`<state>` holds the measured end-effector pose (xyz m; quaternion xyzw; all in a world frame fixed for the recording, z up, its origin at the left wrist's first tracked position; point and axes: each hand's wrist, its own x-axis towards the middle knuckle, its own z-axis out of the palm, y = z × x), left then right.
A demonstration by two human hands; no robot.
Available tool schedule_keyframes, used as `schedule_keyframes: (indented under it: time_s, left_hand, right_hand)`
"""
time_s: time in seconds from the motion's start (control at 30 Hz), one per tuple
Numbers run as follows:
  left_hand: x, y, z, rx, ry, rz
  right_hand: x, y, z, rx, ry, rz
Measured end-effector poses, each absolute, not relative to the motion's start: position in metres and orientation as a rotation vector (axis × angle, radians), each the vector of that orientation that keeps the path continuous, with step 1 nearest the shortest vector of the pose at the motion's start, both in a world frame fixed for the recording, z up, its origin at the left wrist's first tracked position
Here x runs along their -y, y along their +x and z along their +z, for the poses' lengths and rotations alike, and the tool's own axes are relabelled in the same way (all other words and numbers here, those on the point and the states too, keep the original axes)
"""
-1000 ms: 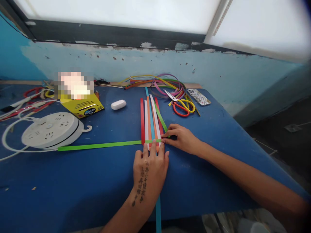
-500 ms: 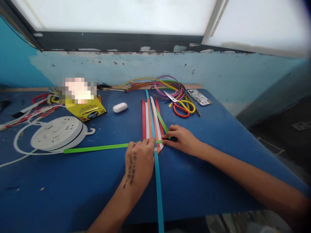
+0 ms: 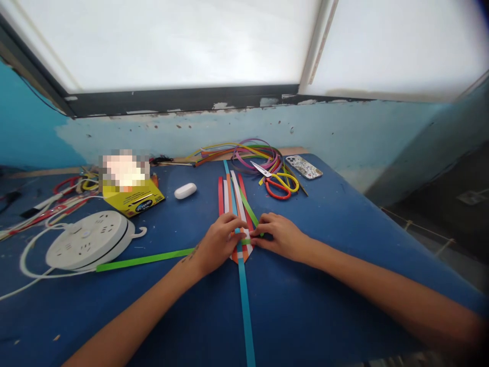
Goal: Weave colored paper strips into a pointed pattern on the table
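A flat bundle of red, white and orange strips (image 3: 225,196) lies lengthwise on the blue table, woven together at its near end. A long blue strip (image 3: 246,311) runs through it toward me. Crosswise, a green strip (image 3: 147,260) passes under my left hand (image 3: 219,238) and folds back up at the right edge of the weave. The thumb and bent fingers of my left hand are closed at the woven part, on the strips there. My right hand (image 3: 280,235) pinches the green strip at its fold; the fingertips partly hide the fold.
Beyond the bundle are scissors (image 3: 278,188) with red and yellow handles, coiled coloured strips (image 3: 263,153) and a phone (image 3: 304,167). A white earbud case (image 3: 185,191), a yellow box (image 3: 143,200) and a round white power strip (image 3: 89,239) with cables stand on the left.
My left hand has turned from lying over the strips, back upward, to closing its thumb and fingers at the weave. My right hand stays at the fold. The view has tilted up.
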<state>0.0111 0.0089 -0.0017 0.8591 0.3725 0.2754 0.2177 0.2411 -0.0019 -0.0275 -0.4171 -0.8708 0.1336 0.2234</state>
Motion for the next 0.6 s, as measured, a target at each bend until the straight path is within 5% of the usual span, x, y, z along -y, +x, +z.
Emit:
schedule_keyframes:
  time_s: [0.6]
  left_hand:
    - [-0.024,0.018,-0.029,-0.918,2.469,0.825]
  right_hand:
    - [0.009,0.246,-0.017,2.46,-1.113,0.439]
